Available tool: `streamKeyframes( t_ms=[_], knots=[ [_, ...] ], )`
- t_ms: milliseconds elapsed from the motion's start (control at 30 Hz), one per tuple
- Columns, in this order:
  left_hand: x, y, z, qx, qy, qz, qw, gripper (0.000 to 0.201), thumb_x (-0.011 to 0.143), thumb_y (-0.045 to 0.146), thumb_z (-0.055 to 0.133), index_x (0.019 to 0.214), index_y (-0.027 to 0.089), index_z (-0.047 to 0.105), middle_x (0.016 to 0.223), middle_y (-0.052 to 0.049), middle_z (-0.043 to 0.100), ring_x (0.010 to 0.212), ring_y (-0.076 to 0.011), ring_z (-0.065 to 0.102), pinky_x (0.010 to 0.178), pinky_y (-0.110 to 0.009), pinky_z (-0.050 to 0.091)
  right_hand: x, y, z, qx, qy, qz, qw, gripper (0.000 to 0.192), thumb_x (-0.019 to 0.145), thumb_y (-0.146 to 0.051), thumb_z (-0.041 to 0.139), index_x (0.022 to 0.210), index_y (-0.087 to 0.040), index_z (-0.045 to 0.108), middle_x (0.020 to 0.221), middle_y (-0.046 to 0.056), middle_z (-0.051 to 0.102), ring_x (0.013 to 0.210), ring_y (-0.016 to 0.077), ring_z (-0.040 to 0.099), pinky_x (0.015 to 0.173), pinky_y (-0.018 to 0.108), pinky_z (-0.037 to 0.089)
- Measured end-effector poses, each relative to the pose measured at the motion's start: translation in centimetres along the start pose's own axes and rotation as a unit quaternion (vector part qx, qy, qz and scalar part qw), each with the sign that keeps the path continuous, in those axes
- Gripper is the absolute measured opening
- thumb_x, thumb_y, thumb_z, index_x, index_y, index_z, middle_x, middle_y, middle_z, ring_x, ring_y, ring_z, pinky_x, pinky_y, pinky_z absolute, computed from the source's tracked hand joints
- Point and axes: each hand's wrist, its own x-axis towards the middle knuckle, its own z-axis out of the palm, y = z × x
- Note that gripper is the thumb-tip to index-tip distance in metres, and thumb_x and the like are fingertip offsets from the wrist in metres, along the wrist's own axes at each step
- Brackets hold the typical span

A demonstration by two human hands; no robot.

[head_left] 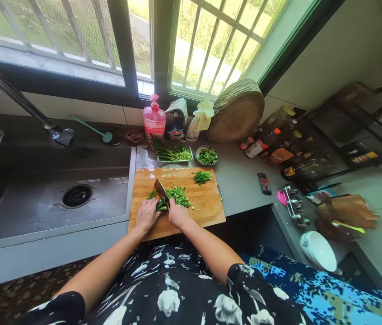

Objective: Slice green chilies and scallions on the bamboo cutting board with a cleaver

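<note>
Currently: chopping step; right hand (pixel 178 214) clenched on knife (pixel 161 190), left hand (pixel 146 214) pressing green vegetables (pixel 161 206) on cutting board (pixel 207 203). Next cut likely needs left fingers back.

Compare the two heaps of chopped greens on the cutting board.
The near heap is larger and lies beside the knife and both hands; the far heap is smaller and lies apart, near the board's back edge. The near heap looks looser, with bits scattered round it; the far heap is compact. Both are green, finely cut.
</note>
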Motion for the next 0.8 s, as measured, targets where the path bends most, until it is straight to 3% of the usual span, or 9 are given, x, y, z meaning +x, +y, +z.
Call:
streamKeyframes(
  t_ms=[233,367,433,567,700,800],
  knots=[
    [-0.4,0.7,-0.2,0.003,0.015,-0.022,1.0,0.047,0.07,0.026,0.063,0.115,0.016,0.053,0.117,-0.012,0.056,0.106,-0.0306,0.045,0.084,-0.042,0.04,-0.8,1.7,0.6,0.036,0.008,0.027,0.999,0.038,0.088,-0.024,0.037,0.124,-0.014,0.032,0.084,0.013,0.068,0.075,0.0237,0.066,0.063,0.031,0.047],
    [0.6,0.5,-1.7,-0.02,0.035,-0.009,0.999,0.053,0.069,0.044,0.066,0.114,0.017,0.056,0.116,-0.013,0.056,0.105,-0.0295,0.045,0.087,-0.041,0.038,-0.5,1.7,0.6,0.036,0.012,0.026,0.999,0.042,0.087,-0.024,0.038,0.127,-0.013,0.03,0.083,0.013,0.068,0.076,0.0247,0.066,0.063,0.031,0.047],
    [1.9,0.0,-2.8,-0.031,0.033,-0.016,0.999,0.045,0.072,0.049,0.061,0.105,0.019,0.063,0.107,-0.011,0.059,0.102,-0.0273,0.046,0.086,-0.038,0.038,-0.3,1.7,0.6,0.038,0.007,0.027,0.999,0.045,0.087,-0.024,0.039,0.129,-0.012,0.029,0.084,0.014,0.068,0.076,0.0247,0.066,0.064,0.031,0.047],
    [5.5,-0.7,-4.3,0.034,-0.05,-0.093,0.994,0.033,0.082,0.043,0.047,0.084,0.02,0.07,0.086,-0.01,0.062,0.092,-0.0262,0.048,0.077,-0.035,0.038,-0.2,1.8,0.8,0.036,0.005,0.032,0.999,0.048,0.087,-0.026,0.039,0.131,-0.011,0.028,0.084,0.015,0.068,0.076,0.0253,0.066,0.063,0.032,0.047],
    [8.3,-0.1,-4.3,0.141,-0.161,-0.11,0.971,0.028,0.078,0.029,0.046,0.08,0.015,0.069,0.092,-0.014,0.062,0.098,-0.0301,0.045,0.072,-0.035,0.036,-0.2,1.8,1.0,0.033,0.014,0.033,0.999,0.045,0.086,-0.026,0.04,0.128,-0.011,0.031,0.084,0.015,0.067,0.076,0.0256,0.066,0.064,0.033,0.048],
    [9.2,0.3,-3.9,0.158,-0.183,-0.115,0.964,0.024,0.075,0.021,0.045,0.079,0.011,0.067,0.09,-0.016,0.062,0.096,-0.0296,0.046,0.072,-0.035,0.035,-0.2,1.7,1.1,0.037,0.024,0.034,0.998,0.042,0.086,-0.025,0.04,0.126,-0.012,0.032,0.081,0.013,0.068,0.074,0.025,0.066,0.063,0.033,0.048]
  ],
)
